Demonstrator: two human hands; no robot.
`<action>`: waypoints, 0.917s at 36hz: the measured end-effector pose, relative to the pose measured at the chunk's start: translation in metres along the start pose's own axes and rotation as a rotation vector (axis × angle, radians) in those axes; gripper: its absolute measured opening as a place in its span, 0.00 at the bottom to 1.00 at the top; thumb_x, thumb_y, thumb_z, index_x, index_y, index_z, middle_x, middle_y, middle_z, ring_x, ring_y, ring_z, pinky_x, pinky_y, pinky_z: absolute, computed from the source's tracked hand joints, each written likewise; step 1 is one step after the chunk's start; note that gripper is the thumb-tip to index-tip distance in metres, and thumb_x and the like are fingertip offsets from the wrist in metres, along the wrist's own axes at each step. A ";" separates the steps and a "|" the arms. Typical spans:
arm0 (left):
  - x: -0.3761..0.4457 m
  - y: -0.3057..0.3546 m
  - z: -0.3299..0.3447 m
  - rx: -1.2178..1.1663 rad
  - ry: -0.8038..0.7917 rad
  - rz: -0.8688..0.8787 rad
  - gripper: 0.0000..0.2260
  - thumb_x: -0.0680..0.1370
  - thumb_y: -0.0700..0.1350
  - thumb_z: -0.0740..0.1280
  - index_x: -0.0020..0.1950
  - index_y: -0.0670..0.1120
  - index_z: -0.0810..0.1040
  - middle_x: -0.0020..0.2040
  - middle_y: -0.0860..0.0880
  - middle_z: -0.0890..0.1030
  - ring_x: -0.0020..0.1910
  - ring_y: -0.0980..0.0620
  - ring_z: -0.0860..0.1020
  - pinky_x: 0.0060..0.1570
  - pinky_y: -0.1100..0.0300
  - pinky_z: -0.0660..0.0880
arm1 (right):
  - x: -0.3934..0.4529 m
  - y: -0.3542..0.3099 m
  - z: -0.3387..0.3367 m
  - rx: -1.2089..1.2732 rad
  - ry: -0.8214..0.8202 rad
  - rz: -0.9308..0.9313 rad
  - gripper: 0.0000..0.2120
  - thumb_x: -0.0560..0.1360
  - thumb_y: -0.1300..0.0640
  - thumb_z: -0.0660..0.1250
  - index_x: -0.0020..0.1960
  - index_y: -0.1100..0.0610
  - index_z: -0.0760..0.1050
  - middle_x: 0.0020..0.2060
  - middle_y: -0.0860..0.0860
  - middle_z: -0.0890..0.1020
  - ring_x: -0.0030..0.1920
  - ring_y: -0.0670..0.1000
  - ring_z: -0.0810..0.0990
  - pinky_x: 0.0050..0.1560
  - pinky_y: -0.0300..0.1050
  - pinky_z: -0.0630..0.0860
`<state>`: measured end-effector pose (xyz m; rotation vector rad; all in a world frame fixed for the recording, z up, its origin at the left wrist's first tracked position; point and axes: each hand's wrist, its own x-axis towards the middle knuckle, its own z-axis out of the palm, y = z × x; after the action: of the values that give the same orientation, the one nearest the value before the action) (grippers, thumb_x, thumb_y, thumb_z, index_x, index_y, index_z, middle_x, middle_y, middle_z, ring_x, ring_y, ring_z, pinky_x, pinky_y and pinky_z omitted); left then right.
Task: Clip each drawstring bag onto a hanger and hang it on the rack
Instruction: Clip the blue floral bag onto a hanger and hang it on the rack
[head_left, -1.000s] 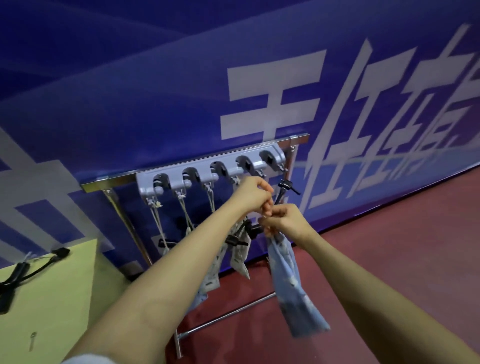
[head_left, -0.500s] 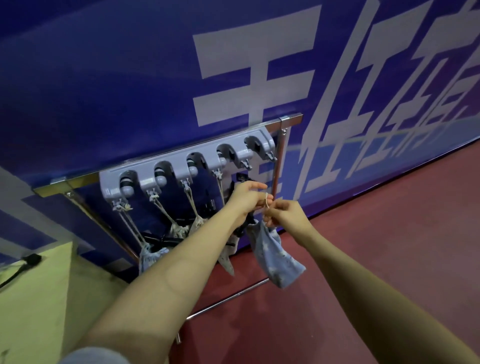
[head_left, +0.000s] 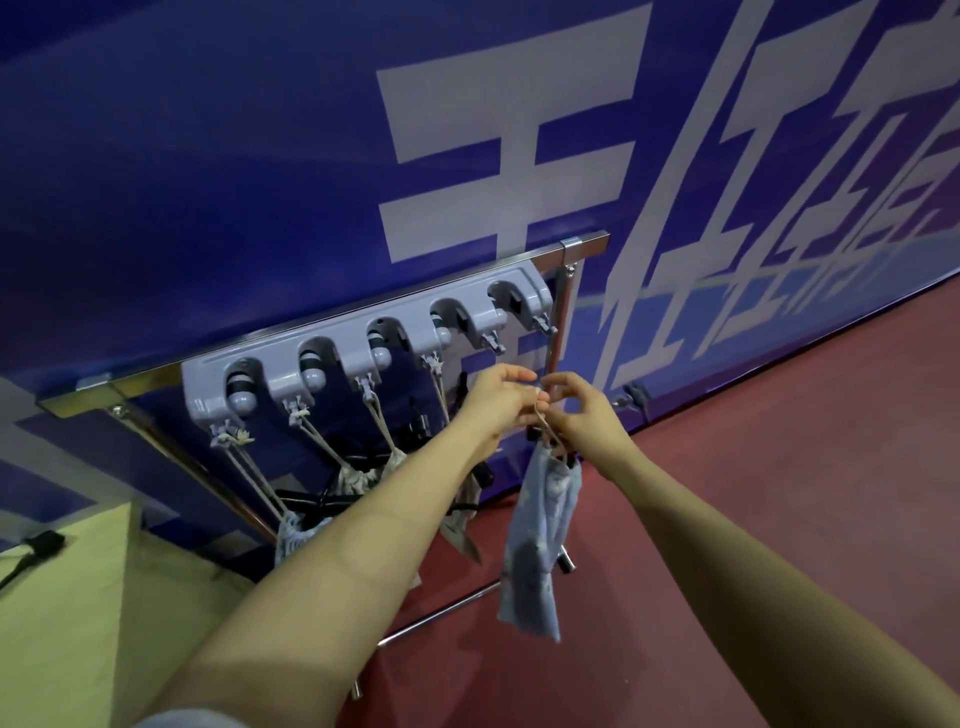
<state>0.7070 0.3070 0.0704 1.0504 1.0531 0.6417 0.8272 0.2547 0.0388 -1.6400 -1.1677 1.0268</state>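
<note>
A light blue drawstring bag (head_left: 537, 540) hangs below my hands by its pale cord (head_left: 540, 415). My left hand (head_left: 501, 397) pinches the top of the cord, and my right hand (head_left: 584, 410) pinches the cord just beside it. Both hands are a little under the two right hooks of the grey hook rail (head_left: 358, 345), which is fixed to a chrome rack (head_left: 582, 244). Several other bags (head_left: 358, 475) hang by their cords from the left hooks, partly hidden behind my left forearm. A black clip (head_left: 535, 432) shows at the bag's mouth.
A blue banner wall (head_left: 260, 156) with white characters stands right behind the rack. A yellow-green table (head_left: 62, 597) with a black cable (head_left: 36, 545) is at the lower left. Red floor (head_left: 779, 493) spreads to the right, with the rack's lower bar (head_left: 441, 613) crossing it.
My hands and the bag have dropped slightly below the rail's right end. The bag hangs straighter now, and the cord is stretched between my fingers. The view has tilted down and left.
</note>
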 end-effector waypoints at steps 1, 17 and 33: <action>0.001 0.000 0.000 0.001 0.001 0.003 0.11 0.74 0.27 0.63 0.47 0.43 0.71 0.38 0.44 0.78 0.34 0.54 0.79 0.39 0.60 0.79 | 0.002 -0.002 0.001 -0.014 -0.023 -0.002 0.05 0.78 0.61 0.64 0.54 0.60 0.74 0.40 0.49 0.77 0.27 0.45 0.77 0.29 0.43 0.75; 0.015 -0.022 -0.029 0.355 0.173 0.030 0.11 0.78 0.37 0.62 0.37 0.46 0.75 0.35 0.46 0.76 0.38 0.48 0.73 0.43 0.56 0.71 | 0.054 -0.015 0.023 -0.044 0.211 -0.105 0.10 0.80 0.62 0.58 0.51 0.61 0.78 0.32 0.49 0.77 0.20 0.42 0.71 0.25 0.39 0.69; 0.036 -0.004 -0.007 0.372 0.196 0.133 0.03 0.76 0.36 0.64 0.47 0.42 0.76 0.41 0.46 0.79 0.39 0.54 0.76 0.42 0.61 0.74 | 0.062 -0.019 0.026 0.085 0.288 -0.074 0.12 0.75 0.57 0.68 0.36 0.59 0.72 0.29 0.50 0.77 0.30 0.42 0.75 0.32 0.34 0.72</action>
<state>0.7143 0.3381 0.0519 1.4102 1.3136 0.6814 0.8117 0.3232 0.0403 -1.6036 -0.9720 0.7539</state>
